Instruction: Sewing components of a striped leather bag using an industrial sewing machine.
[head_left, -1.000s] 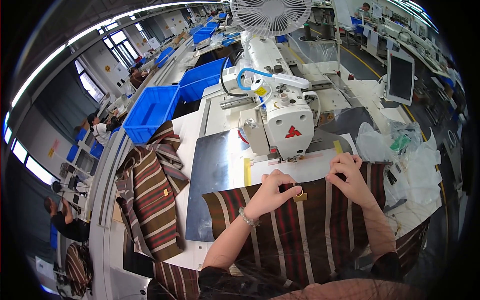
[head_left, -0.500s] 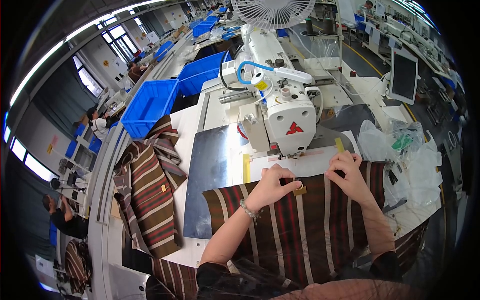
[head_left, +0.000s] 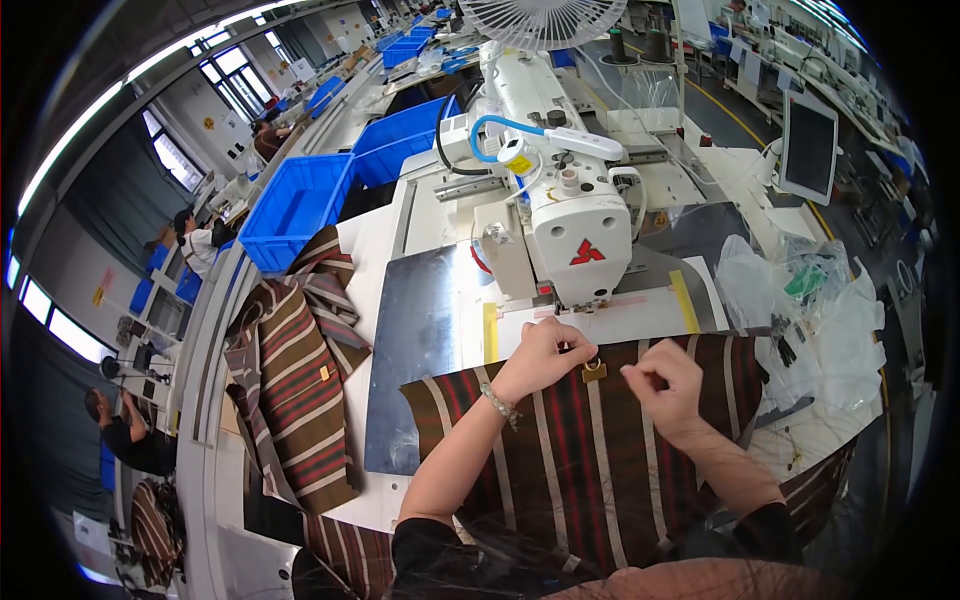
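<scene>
My left hand (head_left: 540, 355) pinches the upper edge of a brown, red and cream striped fabric (head_left: 545, 450), beside a small gold metal fitting (head_left: 595, 372) attached there. My right hand (head_left: 663, 385) is curled closed over the fabric, right of the fitting; I cannot make out what, if anything, its fingers hold. Just beyond the fabric edge is the needle area of a white sewing machine (head_left: 580, 230), over a white sheet (head_left: 520, 322) with yellow strips.
More striped pieces (head_left: 300, 390) lie to the left, below blue bins (head_left: 295, 210). Plastic bags (head_left: 830, 330) and a tablet screen (head_left: 806, 145) are at the right. A fan (head_left: 540, 22) stands behind the machine. Co-workers (head_left: 130, 430) sit along the left.
My right hand has left the upper fabric edge and moved down and left. My left hand has risen slightly, and the fitting and fabric edge have shifted up a little.
</scene>
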